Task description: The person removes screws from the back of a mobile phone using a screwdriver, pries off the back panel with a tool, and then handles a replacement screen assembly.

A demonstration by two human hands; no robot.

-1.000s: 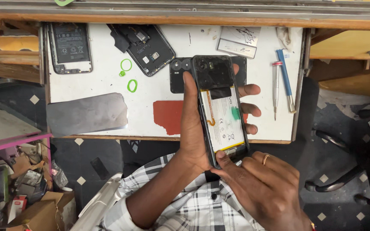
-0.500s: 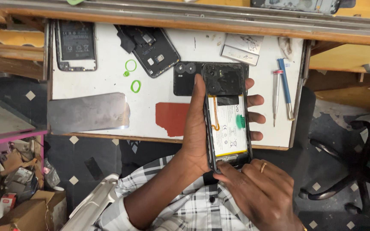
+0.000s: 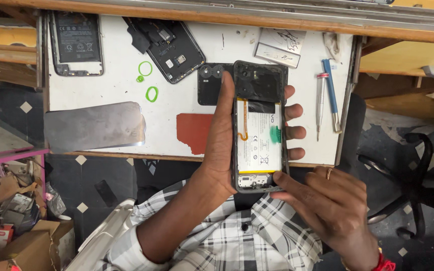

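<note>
Two bare hands work above a white counter (image 3: 187, 108) edged in wood: the left hand (image 3: 222, 150) has its grip closed round an opened phone (image 3: 258, 128) with its battery showing, held over the counter's near edge, while the right hand (image 3: 327, 200) pinches at the phone's lower end. On the counter lie two more opened phones (image 3: 76, 42) (image 3: 169, 47), a black back cover (image 3: 211, 83), green rings (image 3: 151, 94), a metal sheet (image 3: 94, 126), a red patch (image 3: 194, 131) and two screwdrivers (image 3: 326, 98). Below are a dark tiled floor (image 3: 91, 175), a cluttered cardboard box (image 3: 26, 241) and a black chair (image 3: 418, 175).
</note>
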